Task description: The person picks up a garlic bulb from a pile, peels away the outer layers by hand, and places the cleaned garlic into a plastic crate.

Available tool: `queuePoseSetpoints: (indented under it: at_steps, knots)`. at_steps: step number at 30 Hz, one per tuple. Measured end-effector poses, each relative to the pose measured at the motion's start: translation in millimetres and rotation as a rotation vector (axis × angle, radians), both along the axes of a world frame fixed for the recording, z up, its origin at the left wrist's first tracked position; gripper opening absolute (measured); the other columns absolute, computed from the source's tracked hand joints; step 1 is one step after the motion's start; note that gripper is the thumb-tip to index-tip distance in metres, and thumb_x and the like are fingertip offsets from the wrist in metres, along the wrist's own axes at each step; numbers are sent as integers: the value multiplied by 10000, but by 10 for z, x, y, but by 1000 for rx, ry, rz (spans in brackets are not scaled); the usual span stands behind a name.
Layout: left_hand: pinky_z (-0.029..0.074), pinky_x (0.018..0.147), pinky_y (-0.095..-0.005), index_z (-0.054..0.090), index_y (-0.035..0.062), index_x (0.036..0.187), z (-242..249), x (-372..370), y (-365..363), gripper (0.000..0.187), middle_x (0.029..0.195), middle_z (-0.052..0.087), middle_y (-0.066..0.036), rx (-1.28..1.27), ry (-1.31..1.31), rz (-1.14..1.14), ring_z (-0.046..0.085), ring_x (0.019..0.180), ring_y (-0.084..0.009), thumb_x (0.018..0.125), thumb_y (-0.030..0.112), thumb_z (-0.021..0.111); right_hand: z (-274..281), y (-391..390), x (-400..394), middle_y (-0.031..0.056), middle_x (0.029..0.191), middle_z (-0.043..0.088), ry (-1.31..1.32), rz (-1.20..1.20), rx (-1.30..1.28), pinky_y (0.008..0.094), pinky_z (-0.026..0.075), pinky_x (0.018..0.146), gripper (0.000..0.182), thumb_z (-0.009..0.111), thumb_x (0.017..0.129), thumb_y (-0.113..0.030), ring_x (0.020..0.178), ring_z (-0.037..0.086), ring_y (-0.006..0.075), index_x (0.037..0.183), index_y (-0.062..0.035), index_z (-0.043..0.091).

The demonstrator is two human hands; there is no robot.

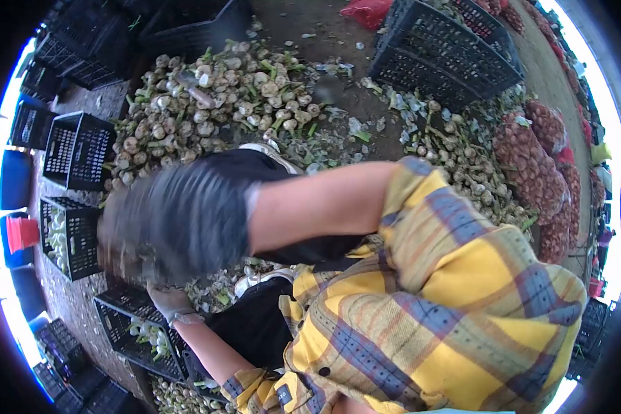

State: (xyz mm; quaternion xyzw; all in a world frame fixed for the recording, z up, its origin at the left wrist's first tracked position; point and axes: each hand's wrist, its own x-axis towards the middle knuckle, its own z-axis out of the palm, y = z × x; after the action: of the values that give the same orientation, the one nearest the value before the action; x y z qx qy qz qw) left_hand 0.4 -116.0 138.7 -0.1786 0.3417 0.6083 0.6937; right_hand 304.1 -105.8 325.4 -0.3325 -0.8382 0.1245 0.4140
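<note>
In the head view, the right hand, covered by a dark glove, is held across the middle left of the scene and is heavily blurred; whether anything is gripped by it cannot be told. The left hand, covered by a pale greyish glove, is seen just below it, near the rim of a black crate; its fingers are partly hidden, and whether they are clenched or released cannot be told either.

Pale bulbs with green stems are held in that crate, and more pale produce is contained in another crate farther up. A large heap of garlic-like bulbs is spread on the ground beyond the right hand, with a long tool laid on top. A smaller heap is seen to the right, beside filled red net sacks. Loose skins are scattered between the heaps. Stacked black crates are placed above the smaller heap. A yellow plaid shirt is worn.
</note>
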Motion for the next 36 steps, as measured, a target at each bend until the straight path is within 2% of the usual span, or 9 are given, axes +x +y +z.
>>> queuePoseSetpoints:
  at_steps: [1,2,5,9,15,16,21,25,36]
  knots:
    - [474,826,-339,574,97,1083,-145,-176,-74,298,1056,614,-56,-96,-250,55,578,977,-200,926,281,400,-127,134,197,84,947,616,175,-14,129,362,512,683,353,584,834,-274,805,614,206,1128,-77,574]
    - [494,785,-330,579,92,1068,-102,-137,-73,300,1031,623,-60,25,699,-230,596,938,-198,921,289,406,-278,286,381,96,877,635,339,-36,45,338,509,678,279,613,797,-238,781,624,216,1024,-75,616]
    - [444,755,-291,496,118,1167,-302,-262,-154,348,1158,577,-2,-62,783,-213,561,937,-157,932,333,355,-826,609,1190,86,813,665,210,-298,-388,295,506,678,233,616,791,-173,721,612,165,1009,-102,658]
    - [391,821,-301,462,96,1239,-321,-66,-159,432,1159,563,-46,-158,1060,-277,526,931,-158,912,369,395,-2342,826,2165,208,908,622,-392,-706,-744,427,463,786,397,465,821,-403,868,600,344,903,-53,633]
    - [334,903,-299,426,89,1266,-479,117,30,448,1199,544,-77,-144,1195,-450,493,1085,-168,910,359,423,-3324,848,2343,229,1098,579,-717,-824,-1245,399,445,877,561,544,799,-426,1015,564,351,1169,-5,527]
    - [335,906,-297,430,89,1262,-455,187,100,438,1205,540,-77,-151,1229,-474,495,1089,-168,911,352,429,-3403,954,2325,179,1335,418,-668,-824,-1410,371,357,1010,738,580,767,-423,1219,431,305,1349,-43,333]
    - [340,943,-307,457,55,1241,-223,682,508,423,1199,541,-88,-57,1264,-561,458,1179,-184,919,331,451,-4132,1184,2463,211,1147,557,-567,-954,-1218,419,438,887,477,542,792,-323,1039,544,349,1223,-122,507]
    - [369,941,-293,492,22,1211,18,919,699,346,1181,551,-98,52,1242,-557,507,1126,-187,930,223,468,-3723,1327,2358,181,1069,604,-413,-959,-771,402,466,840,333,563,787,-220,973,586,323,1083,-71,594]
    - [411,909,-312,399,66,1314,64,1532,1074,548,1280,457,-112,443,1244,-494,481,1108,-182,939,464,364,-1660,1774,417,77,722,650,242,247,-1162,295,507,596,265,601,849,-284,590,599,134,888,-23,635]
